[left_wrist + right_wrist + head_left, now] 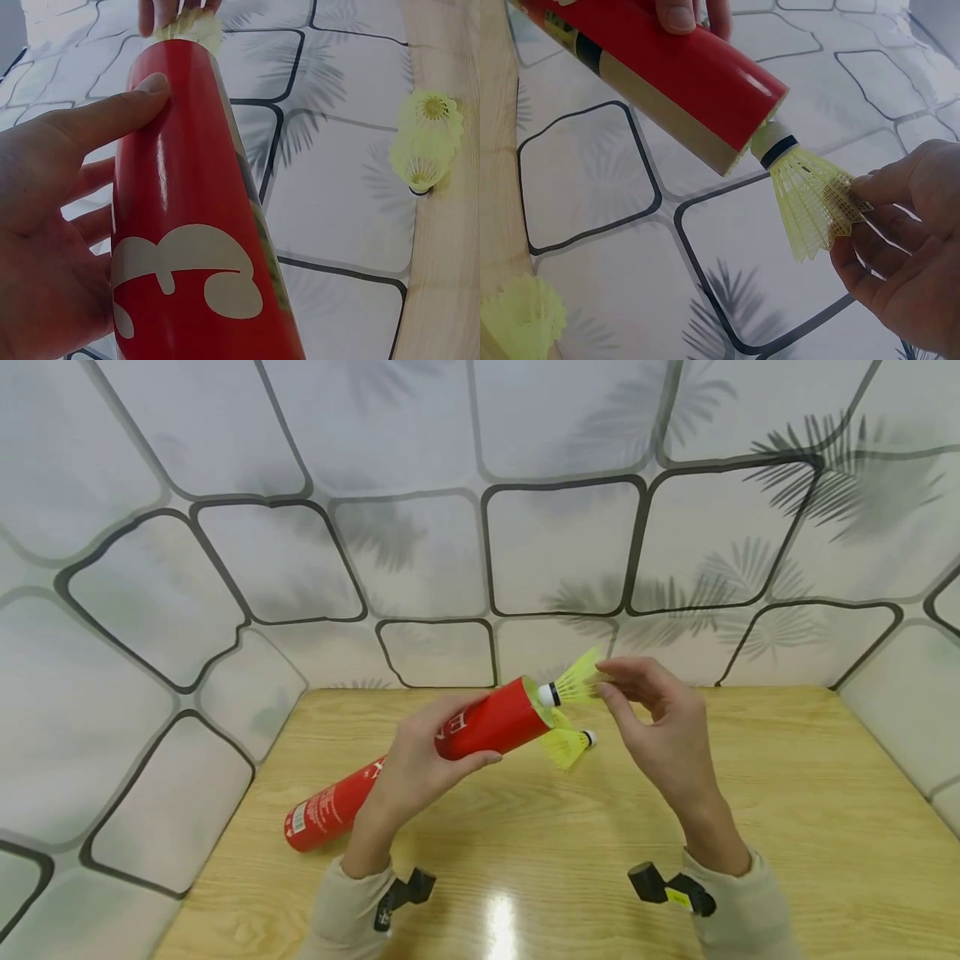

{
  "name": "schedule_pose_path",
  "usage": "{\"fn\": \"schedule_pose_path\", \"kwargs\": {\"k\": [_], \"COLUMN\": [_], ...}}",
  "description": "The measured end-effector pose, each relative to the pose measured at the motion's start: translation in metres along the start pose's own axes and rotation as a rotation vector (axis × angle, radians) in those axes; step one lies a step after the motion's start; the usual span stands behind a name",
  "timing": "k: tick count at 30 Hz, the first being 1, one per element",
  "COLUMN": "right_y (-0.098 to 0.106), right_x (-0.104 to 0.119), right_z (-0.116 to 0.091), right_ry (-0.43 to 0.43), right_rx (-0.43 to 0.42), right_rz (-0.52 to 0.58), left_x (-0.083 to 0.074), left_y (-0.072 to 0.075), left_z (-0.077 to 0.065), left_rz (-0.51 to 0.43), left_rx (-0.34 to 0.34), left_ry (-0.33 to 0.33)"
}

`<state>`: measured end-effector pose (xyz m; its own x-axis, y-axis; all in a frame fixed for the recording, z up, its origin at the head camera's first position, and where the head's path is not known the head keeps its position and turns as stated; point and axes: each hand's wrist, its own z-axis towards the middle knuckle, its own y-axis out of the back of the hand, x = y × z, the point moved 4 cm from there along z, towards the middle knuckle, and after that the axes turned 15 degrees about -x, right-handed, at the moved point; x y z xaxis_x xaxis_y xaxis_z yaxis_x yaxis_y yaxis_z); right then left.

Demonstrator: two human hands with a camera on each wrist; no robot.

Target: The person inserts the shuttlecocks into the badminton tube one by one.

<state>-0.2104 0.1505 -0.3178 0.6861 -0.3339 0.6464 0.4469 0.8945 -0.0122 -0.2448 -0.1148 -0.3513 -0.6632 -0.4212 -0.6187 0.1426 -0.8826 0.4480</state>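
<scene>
Viewing remotely, I report from left to right. A red tube [491, 724] slants across the left half of the table [525, 852], its barcode end low; I cannot tell whether that end bears on the wood. The left hand [416, 756] is clamped around the tube, thumb on the near side, and tips the mouth up and to the right.

At that mouth I find a yellow shuttlecock [579, 682], its white cork at the rim and its skirt outside. Below and beyond the mouth, two loose shuttlecocks [426, 146] lie on the table, one against the other. The right hand [911, 225] pinches the skirt edge of the first between thumb and fingers.

I judge the step in hand to be passing this shuttlecock through the mouth; with the cork facing inward, loading seems likelier than removal, though one moment cannot settle it. If loading, the next move calls for a steady tube, the cork centred on the opening, and a straight, light push so that the skirt does not catch the rim.
</scene>
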Motion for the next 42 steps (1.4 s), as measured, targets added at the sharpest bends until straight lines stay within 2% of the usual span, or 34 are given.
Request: {"fn": "schedule_pose_path", "kwargs": {"k": [14, 28, 34, 38, 42], "right_y": [-0.023, -0.037, -0.043, -0.045, -0.046], "right_x": [-0.007, -0.006, -0.008, -0.009, -0.009], "right_z": [-0.017, -0.027, -0.033, -0.034, -0.034], "right_ry": [0.052, -0.069, -0.158, -0.182, -0.198], "right_rx": [0.056, 0.145, 0.22, 0.278, 0.355], "right_rz": [0.0, 0.121, 0.125, 0.123, 0.166], "left_x": [-0.003, -0.004, -0.004, -0.004, -0.004], "left_y": [-0.002, -0.003, -0.001, 0.0, 0.0], "left_z": [0.0, -0.001, -0.002, -0.001, 0.0], "left_rz": [-0.004, 0.013, 0.007, 0.0, -0.004], "left_rx": [-0.004, -0.001, -0.012, -0.017, -0.013], "left_ry": [-0.024, -0.039, -0.051, -0.058, -0.067]}}
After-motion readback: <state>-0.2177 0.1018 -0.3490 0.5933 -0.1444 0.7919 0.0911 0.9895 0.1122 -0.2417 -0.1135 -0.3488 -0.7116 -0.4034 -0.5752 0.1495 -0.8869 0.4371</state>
